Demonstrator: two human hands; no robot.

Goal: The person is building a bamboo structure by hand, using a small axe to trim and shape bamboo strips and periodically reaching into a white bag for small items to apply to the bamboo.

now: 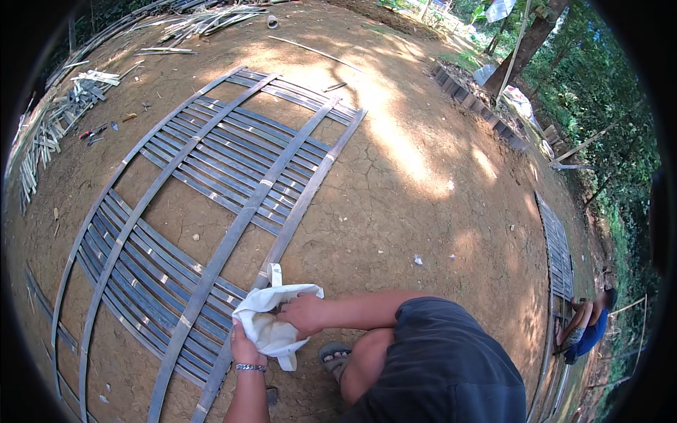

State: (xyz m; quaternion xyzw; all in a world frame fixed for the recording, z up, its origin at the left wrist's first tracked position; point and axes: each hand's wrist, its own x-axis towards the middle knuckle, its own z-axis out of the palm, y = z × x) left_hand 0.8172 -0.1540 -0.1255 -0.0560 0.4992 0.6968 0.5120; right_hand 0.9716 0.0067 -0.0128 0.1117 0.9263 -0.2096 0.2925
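A white cloth bag (285, 292) with strap handles is held open just in front of me, over the near right edge of a large slatted panel. My left hand (245, 347), with a chain bracelet at the wrist, grips the bag's near left side. My right hand (303, 314) reaches into the mouth of the bag; its fingertips are hidden inside, and what they touch does not show. The panel (245, 218) lies flat on the ground, made of dark strips crossed by long rails, with pale bindings at several crossings and wide gaps between groups of strips.
Split sticks (46, 144) lie heaped at the far left, near some hand tools (93, 134). At the right, a person in a blue top (591, 331) sits beside another slatted panel (556, 243). Low edging (474, 106) and a tree trunk (525, 49) stand at the far right.
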